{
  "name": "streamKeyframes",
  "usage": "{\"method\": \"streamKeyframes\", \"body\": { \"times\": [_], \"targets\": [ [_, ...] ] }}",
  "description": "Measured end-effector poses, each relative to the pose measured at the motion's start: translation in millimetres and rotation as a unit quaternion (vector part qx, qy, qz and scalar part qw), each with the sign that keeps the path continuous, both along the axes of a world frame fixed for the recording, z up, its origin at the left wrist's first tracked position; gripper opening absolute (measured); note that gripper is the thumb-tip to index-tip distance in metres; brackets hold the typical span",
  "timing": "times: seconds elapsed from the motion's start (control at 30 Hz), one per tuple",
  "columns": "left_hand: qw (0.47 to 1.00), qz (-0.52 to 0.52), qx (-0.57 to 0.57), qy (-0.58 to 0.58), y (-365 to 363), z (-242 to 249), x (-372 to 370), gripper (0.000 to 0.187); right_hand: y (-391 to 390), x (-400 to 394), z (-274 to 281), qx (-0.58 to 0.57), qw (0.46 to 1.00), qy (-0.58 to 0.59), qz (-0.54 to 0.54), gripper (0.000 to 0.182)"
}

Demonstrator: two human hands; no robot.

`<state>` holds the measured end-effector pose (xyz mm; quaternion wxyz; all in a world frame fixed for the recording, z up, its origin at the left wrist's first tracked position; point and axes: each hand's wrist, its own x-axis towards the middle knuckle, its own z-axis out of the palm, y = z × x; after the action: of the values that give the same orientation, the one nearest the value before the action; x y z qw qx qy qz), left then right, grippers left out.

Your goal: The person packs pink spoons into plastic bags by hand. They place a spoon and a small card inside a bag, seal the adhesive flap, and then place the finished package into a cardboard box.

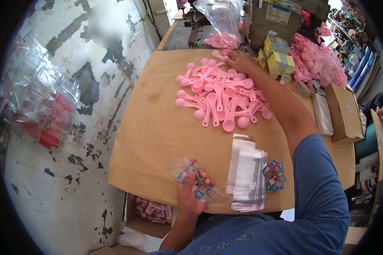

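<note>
My left hand (190,187) is closed on a small clear plastic bag (181,163) near the front edge of the table. Inside the bag shows a blue printed card (201,190), partly covered by my thumb and fingers. My right hand (241,63) is stretched out to the far side of a heap of pink measuring spoons (218,91). Its fingers close on a pink spoon (220,55) at the heap's back edge; the fingertips are partly hidden. Between my arms lies a stack of clear plastic bags (245,174), with several printed cards (275,175) beside it on the right.
Yellow boxes or card bundles (280,61) stand at the table's back right, near a large bag of pink spoons (316,61). A cardboard box (343,112) sits at the right edge. Below the table, an open box (151,225) holds packed pink items. A peeling wall (85,170) rises on the left.
</note>
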<state>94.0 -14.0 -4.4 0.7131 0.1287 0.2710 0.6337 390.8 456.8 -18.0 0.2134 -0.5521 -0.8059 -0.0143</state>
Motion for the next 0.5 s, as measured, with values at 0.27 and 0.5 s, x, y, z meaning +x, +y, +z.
{"method": "streamKeyframes", "body": {
  "times": [0.27,0.5],
  "targets": [
    [0.999,-0.031,0.010,-0.020,3,-4,-2,0.052,-113,1,65,-0.241,0.967,0.012,0.086,0.061],
    [1.000,-0.026,0.014,0.008,2,0,0,0.050,-104,-12,104,-0.281,0.958,-0.050,0.043,0.070]
  ]
}}
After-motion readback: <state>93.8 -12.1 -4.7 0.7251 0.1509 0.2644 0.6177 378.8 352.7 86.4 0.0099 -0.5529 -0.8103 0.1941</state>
